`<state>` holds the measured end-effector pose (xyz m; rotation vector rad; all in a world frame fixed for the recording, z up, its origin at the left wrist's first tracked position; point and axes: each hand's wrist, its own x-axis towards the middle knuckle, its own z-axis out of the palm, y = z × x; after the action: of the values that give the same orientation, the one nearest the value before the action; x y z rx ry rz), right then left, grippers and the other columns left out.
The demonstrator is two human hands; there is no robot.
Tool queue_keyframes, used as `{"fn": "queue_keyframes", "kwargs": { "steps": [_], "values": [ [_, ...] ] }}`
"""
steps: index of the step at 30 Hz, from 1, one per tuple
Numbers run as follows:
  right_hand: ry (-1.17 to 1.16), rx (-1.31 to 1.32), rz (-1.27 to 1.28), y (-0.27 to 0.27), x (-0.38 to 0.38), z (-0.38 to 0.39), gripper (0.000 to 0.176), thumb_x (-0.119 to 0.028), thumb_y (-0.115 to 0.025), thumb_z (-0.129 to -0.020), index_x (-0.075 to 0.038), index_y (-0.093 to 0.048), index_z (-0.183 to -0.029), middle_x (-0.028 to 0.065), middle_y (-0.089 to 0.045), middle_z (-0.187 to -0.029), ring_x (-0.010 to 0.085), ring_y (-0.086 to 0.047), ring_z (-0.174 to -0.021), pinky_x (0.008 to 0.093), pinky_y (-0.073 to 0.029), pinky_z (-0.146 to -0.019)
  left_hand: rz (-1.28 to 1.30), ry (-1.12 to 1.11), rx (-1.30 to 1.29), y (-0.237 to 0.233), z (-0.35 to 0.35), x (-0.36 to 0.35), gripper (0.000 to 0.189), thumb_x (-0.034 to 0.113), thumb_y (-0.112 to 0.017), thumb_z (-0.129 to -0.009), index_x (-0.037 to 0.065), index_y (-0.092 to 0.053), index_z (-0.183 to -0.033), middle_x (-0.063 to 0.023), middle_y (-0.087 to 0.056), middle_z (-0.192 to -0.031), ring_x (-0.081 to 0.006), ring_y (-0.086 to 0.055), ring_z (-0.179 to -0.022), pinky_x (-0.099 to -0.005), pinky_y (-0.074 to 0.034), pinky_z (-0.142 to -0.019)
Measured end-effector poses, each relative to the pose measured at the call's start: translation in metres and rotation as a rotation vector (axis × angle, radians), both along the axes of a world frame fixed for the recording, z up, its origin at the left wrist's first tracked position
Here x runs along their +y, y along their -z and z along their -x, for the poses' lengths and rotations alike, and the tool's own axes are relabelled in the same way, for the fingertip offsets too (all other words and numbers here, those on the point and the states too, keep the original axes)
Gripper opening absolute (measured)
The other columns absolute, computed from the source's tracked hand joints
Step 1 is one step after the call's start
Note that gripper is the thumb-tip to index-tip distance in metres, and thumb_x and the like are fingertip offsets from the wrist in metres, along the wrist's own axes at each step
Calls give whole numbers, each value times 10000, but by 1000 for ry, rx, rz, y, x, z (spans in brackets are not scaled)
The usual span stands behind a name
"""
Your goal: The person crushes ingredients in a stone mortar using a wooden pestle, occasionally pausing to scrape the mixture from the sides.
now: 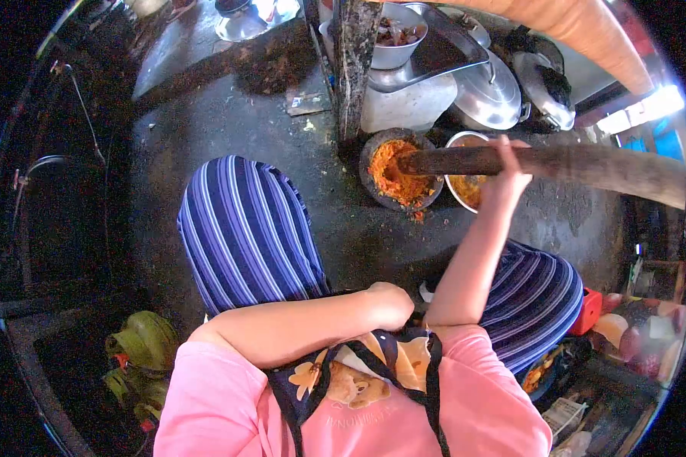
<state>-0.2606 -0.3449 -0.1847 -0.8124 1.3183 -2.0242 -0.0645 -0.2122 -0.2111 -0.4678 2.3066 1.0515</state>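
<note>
My right hand (513, 161) is wrapped around a long, thick wooden pestle (587, 164), which reaches across from the right. The pestle's left end is down in a dark stone mortar (375, 196) that stands on the floor. Coarse orange paste (392, 171) fills the mortar's hollow, and a few bits lie beside it. Close to the mortar, a bowl (465, 192) holds yellow-orange food, partly covered by the pestle and my hand. My left hand (392, 305) is bent down near my lap, over the apron, with its fingers hidden.
A wooden post (356, 72) rises behind the mortar. Beyond it are a metal bowl (396, 52) of dark food, a tray (446, 65) and a large lidded pot (486, 95). Green gas cylinders (141, 343) stand at lower left. Overhead curves a smooth brown shape (579, 30) I cannot identify.
</note>
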Motion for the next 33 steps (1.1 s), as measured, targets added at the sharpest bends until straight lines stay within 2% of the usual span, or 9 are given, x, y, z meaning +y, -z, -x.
{"fn": "queue_keyframes", "kwargs": {
  "steps": [4,7,11,16,20,22,25,30,33],
  "values": [
    [62,-78,-19,32,-8,-11,173,-41,-683,-701,-46,-521,-761,60,-564,-768,176,-538,-723,318,-438,-722,33,-2,-16,0,3,-1,208,150,-563,-693,54,-683,-832,-174,-657,-871,-323,-639,-830,-434,-516,-689],
    [103,-108,-95,141,-12,-22,277,22,-708,-666,-49,-518,-855,42,-540,-809,167,-527,-778,322,-445,-757,50,6,-7,12,3,7,206,150,-566,-688,56,-685,-828,-168,-660,-865,-322,-642,-822,-432,-520,-679],
    [194,-133,78,121,-14,-22,339,-10,-725,-679,-48,-509,-937,47,-528,-860,183,-521,-808,374,-440,-775,38,3,-15,1,0,2,196,145,-568,-684,53,-687,-809,-167,-661,-863,-324,-643,-813,-432,-524,-666],
    [-5,-41,104,-24,3,-4,164,-28,-685,-721,-15,-541,-797,101,-585,-743,192,-564,-613,336,-484,-620,53,3,-5,9,3,3,201,139,-577,-698,62,-693,-843,-155,-658,-919,-305,-638,-867,-415,-521,-695],
    [237,200,-61,76,-23,3,179,-5,-707,-680,-11,-569,-794,59,-583,-779,170,-549,-743,295,-457,-735,61,53,-104,-4,7,0,221,145,-583,-726,74,-698,-900,-129,-658,-983,-273,-632,-923,-392,-519,-733],
    [95,32,-213,130,-15,-24,292,48,-721,-631,-14,-572,-875,50,-575,-869,175,-530,-856,310,-429,-814,64,36,-92,-4,6,6,220,145,-587,-725,72,-697,-900,-129,-658,-982,-270,-633,-922,-389,-519,-735],
    [139,-160,57,109,-3,-40,449,70,-739,-609,-37,-535,-994,52,-539,-991,198,-511,-909,369,-411,-861,49,-2,-64,-7,2,4,209,140,-585,-704,59,-694,-863,-153,-659,-933,-294,-639,-878,-407,-524,-700],
    [-48,108,98,-17,1,-12,187,-57,-717,-691,-25,-576,-811,48,-574,-733,174,-543,-680,302,-444,-670,108,20,37,10,0,7,210,133,-568,-690,51,-694,-836,-176,-660,-889,-320,-649,-837,-438,-531,-646],
    [20,225,-4,-16,-1,-16,203,-53,-734,-674,-20,-574,-794,45,-578,-733,164,-540,-705,307,-445,-675,57,46,-36,-1,6,0,212,125,-574,-700,68,-698,-862,-151,-660,-928,-299,-645,-863,-418,-525,-677]
  ]
}}
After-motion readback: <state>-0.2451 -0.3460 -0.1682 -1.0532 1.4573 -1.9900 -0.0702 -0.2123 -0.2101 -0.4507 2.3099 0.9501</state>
